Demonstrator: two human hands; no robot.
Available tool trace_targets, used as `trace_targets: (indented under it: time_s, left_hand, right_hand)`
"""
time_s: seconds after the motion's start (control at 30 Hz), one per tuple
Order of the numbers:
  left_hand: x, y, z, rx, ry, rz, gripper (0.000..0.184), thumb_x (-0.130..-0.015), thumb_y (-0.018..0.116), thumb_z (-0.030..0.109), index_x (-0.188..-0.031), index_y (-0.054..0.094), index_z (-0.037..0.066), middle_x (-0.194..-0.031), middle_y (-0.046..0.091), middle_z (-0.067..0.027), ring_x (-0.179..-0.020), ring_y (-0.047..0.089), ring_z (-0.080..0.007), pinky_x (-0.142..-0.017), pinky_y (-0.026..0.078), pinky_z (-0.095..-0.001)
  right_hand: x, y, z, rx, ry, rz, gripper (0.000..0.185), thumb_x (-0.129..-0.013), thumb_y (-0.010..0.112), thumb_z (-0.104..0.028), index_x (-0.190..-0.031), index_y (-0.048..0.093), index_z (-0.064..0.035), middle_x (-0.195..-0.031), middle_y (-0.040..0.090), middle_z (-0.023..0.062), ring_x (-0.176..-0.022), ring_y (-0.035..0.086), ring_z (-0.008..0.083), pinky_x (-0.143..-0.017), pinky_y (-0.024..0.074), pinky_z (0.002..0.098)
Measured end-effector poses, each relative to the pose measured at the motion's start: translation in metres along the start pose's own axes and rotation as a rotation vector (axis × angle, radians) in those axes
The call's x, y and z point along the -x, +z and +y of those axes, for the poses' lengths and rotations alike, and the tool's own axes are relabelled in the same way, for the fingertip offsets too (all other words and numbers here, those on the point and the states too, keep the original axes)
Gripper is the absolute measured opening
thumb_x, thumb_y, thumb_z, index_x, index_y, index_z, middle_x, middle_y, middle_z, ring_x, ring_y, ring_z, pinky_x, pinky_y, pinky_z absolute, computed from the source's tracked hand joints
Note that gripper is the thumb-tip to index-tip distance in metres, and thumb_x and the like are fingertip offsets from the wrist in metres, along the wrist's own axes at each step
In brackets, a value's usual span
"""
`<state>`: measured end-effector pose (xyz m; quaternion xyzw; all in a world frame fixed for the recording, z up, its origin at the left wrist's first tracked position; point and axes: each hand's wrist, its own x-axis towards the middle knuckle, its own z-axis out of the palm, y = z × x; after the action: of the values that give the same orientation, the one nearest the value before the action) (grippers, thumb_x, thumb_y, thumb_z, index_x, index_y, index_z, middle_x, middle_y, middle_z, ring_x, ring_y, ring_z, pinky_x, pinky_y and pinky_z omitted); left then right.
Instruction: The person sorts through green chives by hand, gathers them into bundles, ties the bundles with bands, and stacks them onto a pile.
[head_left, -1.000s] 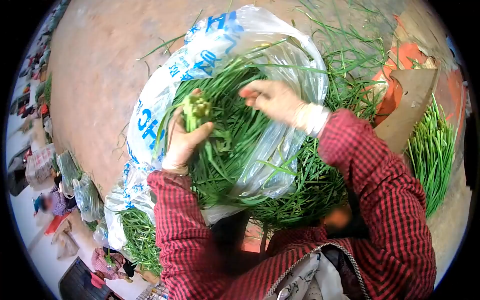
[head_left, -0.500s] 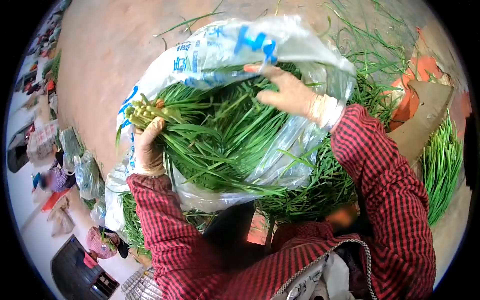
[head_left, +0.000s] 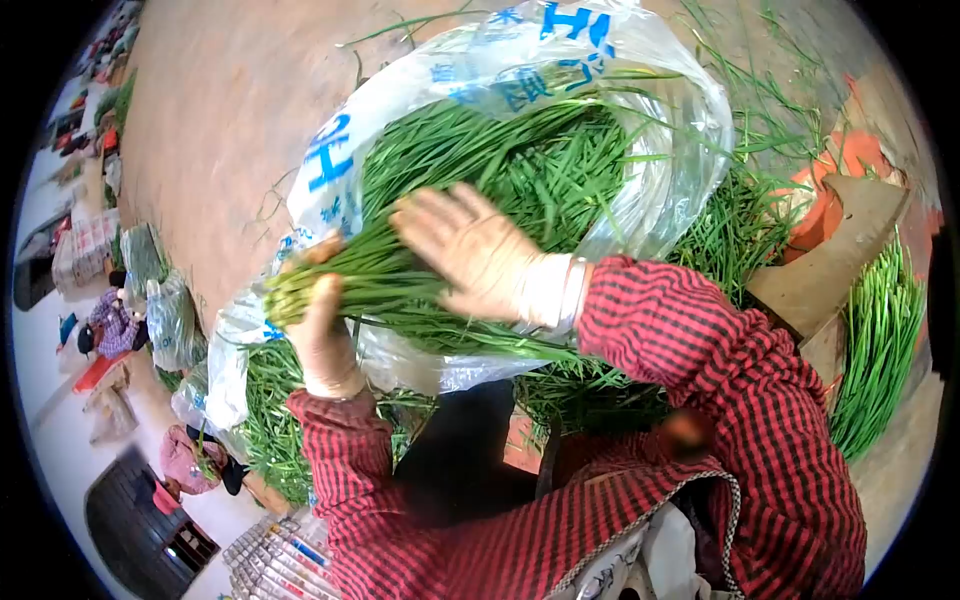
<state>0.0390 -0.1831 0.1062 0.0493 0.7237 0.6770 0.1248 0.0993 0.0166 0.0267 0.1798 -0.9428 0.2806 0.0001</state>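
A bundle of long green stalks (head_left: 375, 270) is gripped near its pale cut ends by my left hand (head_left: 322, 330), at the left side of an open plastic bag. My right hand (head_left: 465, 250) lies flat on the same bundle, fingers spread, palm down. The clear and white bag (head_left: 335, 165) has blue printing and its mouth is wide open. Inside it, more green stalks (head_left: 560, 160) are piled up. Both hands appear to wear thin pale gloves.
Loose green leaves (head_left: 735, 235) lie right of the bag. An upright bundle (head_left: 880, 350) stands at far right by a cardboard piece (head_left: 830, 260). Another leaf heap (head_left: 275, 420) is at lower left. Two people sit farther left among bags (head_left: 172, 325).
My right hand has come down from over the bag onto the bundle. My left hand has lowered slightly, still gripping the stalks. The bag's far rim is higher in view.
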Motion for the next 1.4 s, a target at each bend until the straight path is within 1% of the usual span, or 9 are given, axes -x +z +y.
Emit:
trace_targets:
  time_s: [0.17, 0.33, 0.47, 0.6, 0.7, 0.87, 1.03, 1.17, 1.4]
  left_hand:
    - [0.044, -0.095, 0.011, 0.407, 0.195, 0.52, 0.03, -0.091, 0.058, 0.029, -0.114, 0.062, 0.009, -0.111, 0.065, -0.0135, -0.108, 0.06, -0.0291, -0.099, 0.045, -0.0521]
    - [0.093, -0.167, 0.018, 0.653, 0.282, 0.277, 0.038, -0.093, 0.056, 0.033, -0.119, 0.063, 0.006, -0.097, 0.066, -0.0092, -0.097, 0.061, -0.0254, -0.092, 0.049, -0.0508]
    - [0.09, -0.136, 0.09, 0.407, 0.487, 0.125, 0.05, -0.096, 0.049, 0.03, -0.137, 0.045, 0.002, -0.091, 0.063, -0.0096, -0.091, 0.059, -0.0234, -0.095, 0.044, -0.045]
    - [0.089, -0.07, 0.158, 0.444, 0.572, -0.091, 0.059, -0.095, 0.046, 0.02, -0.148, 0.027, 0.004, -0.096, 0.058, -0.0107, -0.09, 0.056, -0.0202, -0.092, 0.046, -0.0459]
    - [0.09, -0.025, 0.165, 0.26, 0.569, -0.264, 0.031, -0.097, 0.043, 0.018, -0.109, 0.061, -0.004, -0.103, 0.062, -0.0168, -0.097, 0.058, -0.0285, -0.09, 0.047, -0.0428]
    - [0.116, 0.064, 0.192, 0.687, 0.66, -0.449, 0.054, -0.094, 0.05, 0.029, -0.138, 0.041, -0.001, -0.081, 0.066, -0.0114, -0.075, 0.064, -0.0224, -0.082, 0.052, -0.04]
    - [0.169, 0.085, 0.127, 1.047, 0.191, 0.072, 0.052, -0.094, 0.057, 0.047, -0.125, 0.054, 0.006, -0.095, 0.066, -0.0098, -0.087, 0.065, -0.0211, -0.084, 0.054, -0.0391]
    - [0.228, 0.156, 0.029, 1.053, -0.248, -0.278, 0.055, -0.093, 0.061, 0.043, -0.135, 0.047, 0.01, -0.131, 0.053, -0.0093, -0.121, 0.051, -0.0244, -0.103, 0.044, -0.0418]
    - [0.31, 0.24, -0.032, 1.44, -1.12, -0.87, 0.088, -0.09, 0.052, 0.063, -0.135, 0.034, -0.01, -0.126, 0.052, -0.0223, -0.111, 0.056, -0.034, -0.097, 0.048, -0.0409]
  right_hand:
    - [0.048, 0.065, 0.069, 0.049, 0.144, -0.238, 0.067, -0.096, 0.044, -0.044, -0.153, 0.022, -0.015, -0.155, 0.028, 0.0131, -0.144, 0.023, 0.0314, -0.119, 0.0123, 0.0451]
    - [0.026, 0.036, 0.07, -0.032, 0.303, -0.597, 0.069, -0.09, 0.051, -0.048, -0.145, 0.039, -0.0076, -0.143, 0.042, 0.0264, -0.138, 0.034, 0.0389, -0.117, 0.0219, 0.0435]
    - [0.026, -0.032, 0.066, -0.295, 0.341, -0.341, 0.067, -0.084, 0.06, -0.052, -0.126, 0.058, -0.0011, -0.124, 0.06, 0.0218, -0.114, 0.057, 0.0361, -0.1, 0.0436, 0.0393]
    - [0.044, -0.122, -0.007, -0.546, 0.224, 0.081, 0.08, -0.084, 0.069, -0.048, -0.145, 0.039, -0.006, -0.145, 0.044, 0.0164, -0.138, 0.037, 0.0279, -0.114, 0.0282, 0.0384]
    - [0.057, -0.168, -0.103, -0.676, -0.166, 0.247, 0.111, -0.07, 0.085, -0.035, -0.153, 0.016, -0.0045, -0.154, 0.03, 0.0157, -0.144, 0.024, 0.027, -0.118, 0.0202, 0.0396]
    - [0.077, -0.162, -0.17, -0.55, -0.305, 0.487, 0.113, -0.061, 0.089, -0.023, -0.151, 0.022, -0.0049, -0.144, 0.044, 0.0164, -0.131, 0.045, 0.0308, -0.109, 0.0366, 0.0391]
    - [0.145, -0.151, -0.169, -0.611, 0.104, 0.124, 0.08, -0.072, 0.073, -0.026, -0.142, 0.038, -0.0074, -0.112, 0.066, 0.0174, -0.103, 0.066, 0.0273, -0.09, 0.0513, 0.0338]
    - [0.178, -0.164, -0.138, -0.178, 0.436, -0.152, 0.054, -0.073, 0.068, -0.031, -0.117, 0.052, -0.0037, -0.099, 0.066, 0.0224, -0.093, 0.065, 0.0385, -0.083, 0.0517, 0.0426]
    - [0.236, -0.197, -0.137, 0.257, 0.786, -1.06, 0.111, -0.068, 0.075, -0.04, -0.15, 0.014, 0.0039, -0.125, 0.056, 0.0313, -0.113, 0.06, 0.0361, -0.095, 0.0482, 0.0369]
